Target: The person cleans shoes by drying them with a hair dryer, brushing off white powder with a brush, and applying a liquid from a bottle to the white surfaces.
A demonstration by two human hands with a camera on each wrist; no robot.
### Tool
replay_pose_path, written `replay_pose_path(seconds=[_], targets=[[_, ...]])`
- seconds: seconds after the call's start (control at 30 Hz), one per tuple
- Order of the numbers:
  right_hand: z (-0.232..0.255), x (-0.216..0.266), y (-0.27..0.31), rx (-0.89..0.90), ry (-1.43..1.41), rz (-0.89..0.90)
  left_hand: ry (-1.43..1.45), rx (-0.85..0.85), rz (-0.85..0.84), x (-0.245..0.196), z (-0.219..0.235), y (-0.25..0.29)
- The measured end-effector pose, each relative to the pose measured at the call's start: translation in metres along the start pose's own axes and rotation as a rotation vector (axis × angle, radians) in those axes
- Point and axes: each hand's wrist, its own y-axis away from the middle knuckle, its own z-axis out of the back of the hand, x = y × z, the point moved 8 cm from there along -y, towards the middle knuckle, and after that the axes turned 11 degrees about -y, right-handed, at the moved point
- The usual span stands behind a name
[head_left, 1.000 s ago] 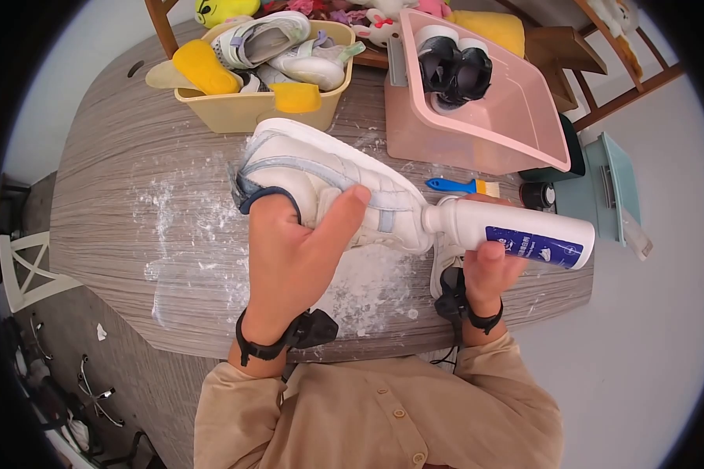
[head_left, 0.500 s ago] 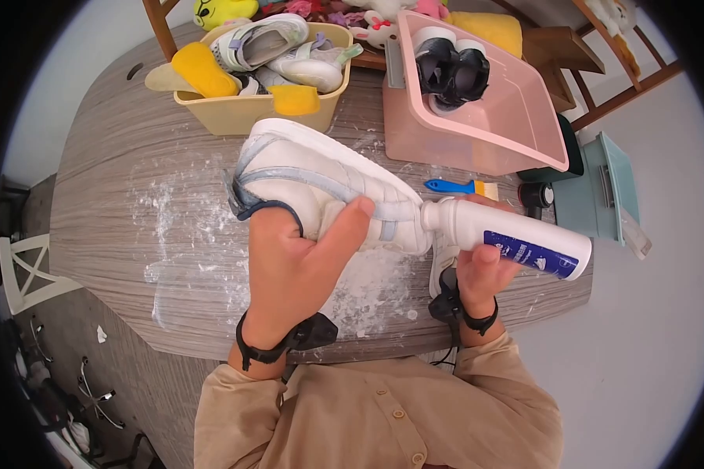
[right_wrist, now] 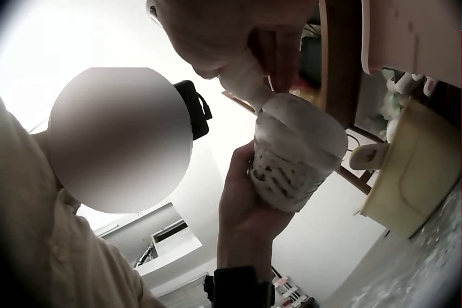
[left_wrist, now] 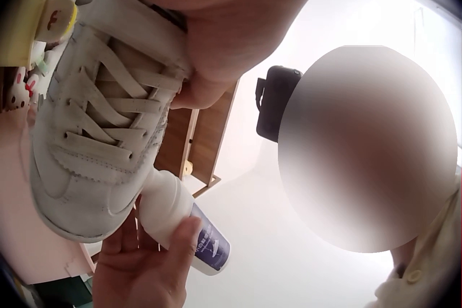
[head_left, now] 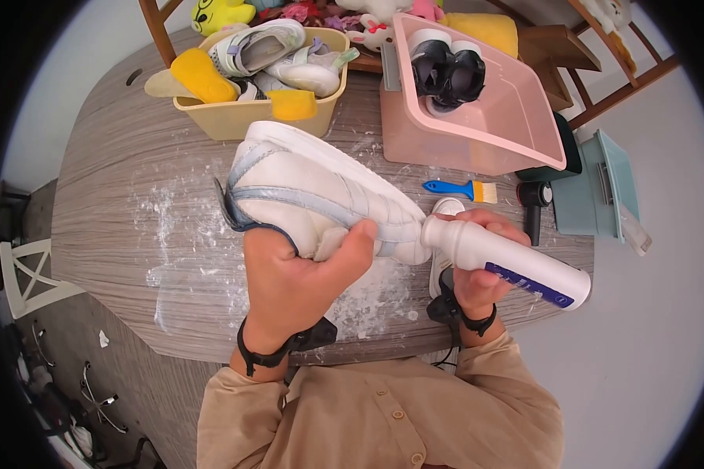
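A white sneaker (head_left: 305, 180) with grey-blue stripes is held on its side above the table. My left hand (head_left: 293, 285) grips it at the dark-lined collar, thumb along the laced side and the other fingers hidden by the shoe. In the left wrist view its white laces (left_wrist: 115, 109) show. My right hand (head_left: 477, 291) holds a white bottle (head_left: 516, 262) with a blue label, thumb on the near side. The bottle's narrow end meets the sneaker near the toe, its base slanting down to the right. Another white shoe (head_left: 448, 206) lies partly hidden beneath the right hand.
A yellow bin (head_left: 211, 121) of shoes and a pink bin (head_left: 403, 141) with black-and-white shoes stand at the back. Nearby lie a blue-handled brush (head_left: 454, 187) and a black handheld device (head_left: 533, 211). White smears (head_left: 164, 219) mark the table (head_left: 102, 187); a teal bin (head_left: 579, 199) stands right.
The bottle's base has swung down toward me, its tip staying by the toe. The sneaker has tilted slightly, its heel shifting left and down. Both hands keep their hold.
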Motion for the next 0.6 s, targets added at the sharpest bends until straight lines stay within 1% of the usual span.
replay_pose_path(seconds=[0.07, 0.17, 0.27, 0.4, 0.47, 0.6], targets=[[0.0, 0.001, 0.0, -0.004, 0.007, 0.013, 0.016, -0.009, 0.013, -0.001, -0.001, 0.001], [0.001, 0.004, -0.001, -0.004, 0.029, 0.035, 0.039, 0.046, -0.037, 0.003, -0.008, 0.001], [0.001, 0.005, -0.003, 0.004, 0.021, 0.041, 0.007, 0.039, -0.028, 0.004, -0.01, 0.002], [0.0, 0.005, -0.002, 0.003, -0.05, 0.056, 0.042, -0.035, 0.016, 0.007, -0.009, 0.004], [-0.003, 0.005, -0.003, 0.045, -0.093, 0.033, 0.055, -0.074, 0.04, 0.01, -0.008, 0.005], [-0.008, 0.01, -0.004, 0.12, -0.1, -0.034, 0.012, -0.088, -0.024, 0.009, -0.007, 0.005]])
